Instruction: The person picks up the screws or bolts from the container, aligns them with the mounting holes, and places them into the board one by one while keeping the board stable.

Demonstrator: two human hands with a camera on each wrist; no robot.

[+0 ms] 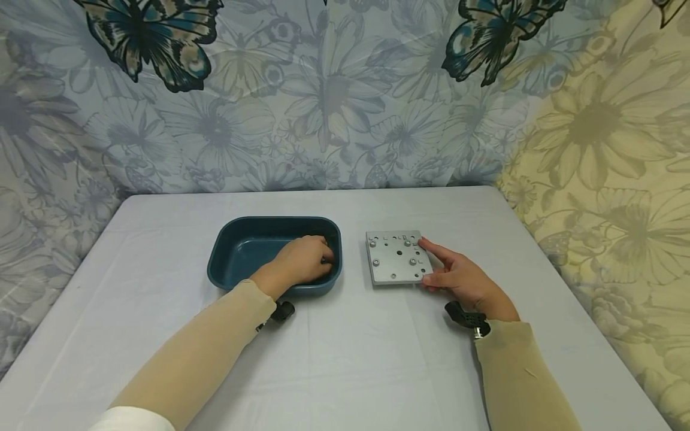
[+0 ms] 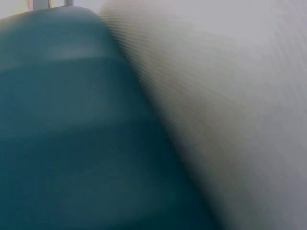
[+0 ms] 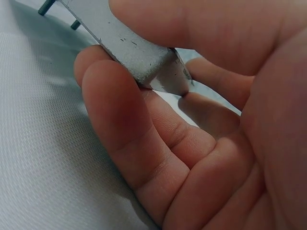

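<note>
My left hand (image 1: pixel 303 258) reaches into a dark teal plastic tub (image 1: pixel 229 236), its fingers bent down near the right wall. What lies under those fingers is hidden, and the left wrist view shows only the tub's side (image 2: pixel 72 100) and pale cloth. At the right, my right hand (image 1: pixel 463 278) grips a silver metal plate (image 1: pixel 385 254) by its right edge, thumb and fingers on either side. Several small screws (image 1: pixel 412 261) and dark holes mark the plate's face. In the right wrist view, threaded screw ends (image 3: pixel 46 6) stick out past the plate's edge.
A white cloth (image 1: pixel 345 359) covers the table, whose far edge meets a hanging floral fabric (image 1: pixel 334 120) with butterfly prints. A black wrist camera (image 1: pixel 466 317) is strapped by the right hand, and another (image 1: pixel 283 311) by the left, close to the tub's front rim.
</note>
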